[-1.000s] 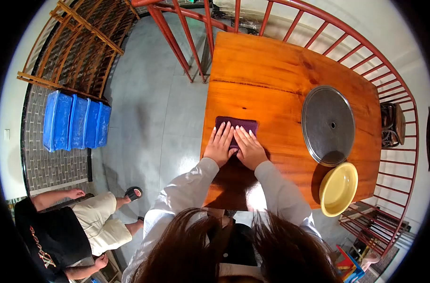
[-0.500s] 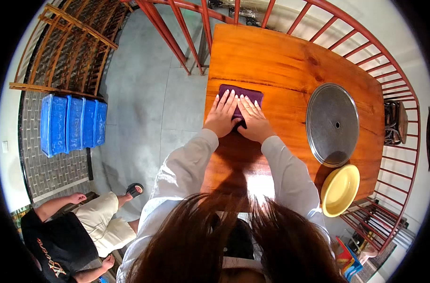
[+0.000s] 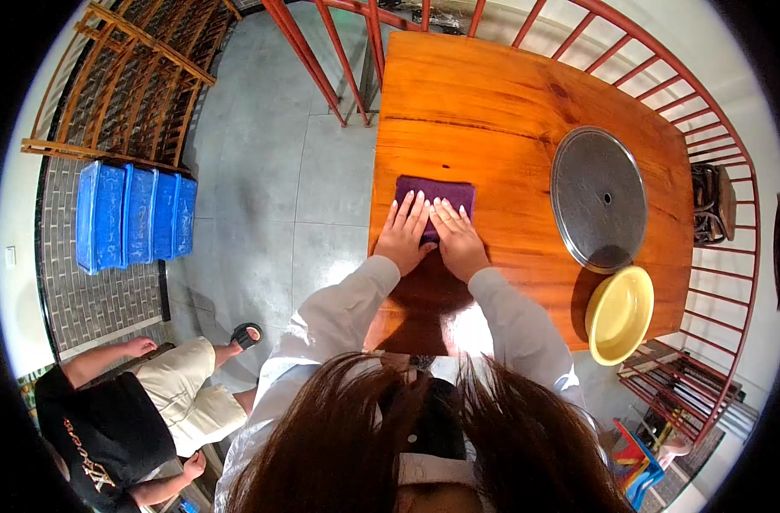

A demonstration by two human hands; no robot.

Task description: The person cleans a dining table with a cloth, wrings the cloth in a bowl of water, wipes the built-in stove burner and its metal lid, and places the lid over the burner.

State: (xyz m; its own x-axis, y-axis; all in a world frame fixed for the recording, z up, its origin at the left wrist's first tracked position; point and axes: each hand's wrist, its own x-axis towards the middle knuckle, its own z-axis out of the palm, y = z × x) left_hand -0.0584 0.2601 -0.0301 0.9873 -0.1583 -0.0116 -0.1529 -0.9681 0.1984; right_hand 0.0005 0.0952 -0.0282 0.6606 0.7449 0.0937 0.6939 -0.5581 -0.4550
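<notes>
A folded dark purple cloth (image 3: 436, 187) lies flat on the orange-brown wooden table (image 3: 492, 111), close to its left edge. My left hand (image 3: 402, 235) presses on the cloth's left part, fingers stretched forward. Beside it, my right hand (image 3: 459, 242) lies flat on the right part with its fingers extended. The two hands almost meet at the thumbs. Both palms reach past the near side of the cloth. Neither hand grips the cloth.
A round metal lid (image 3: 598, 198) lies right on the table, with a yellow basin (image 3: 619, 315) at the near right corner. Red railings (image 3: 721, 128) curve behind. Blue crates (image 3: 137, 215) stand at left, near a seated person (image 3: 108, 419) in black top.
Between the earlier frames both hands and the cloth went forward across the table; since then they have come back somewhat toward me. The camera view has also shifted slightly.
</notes>
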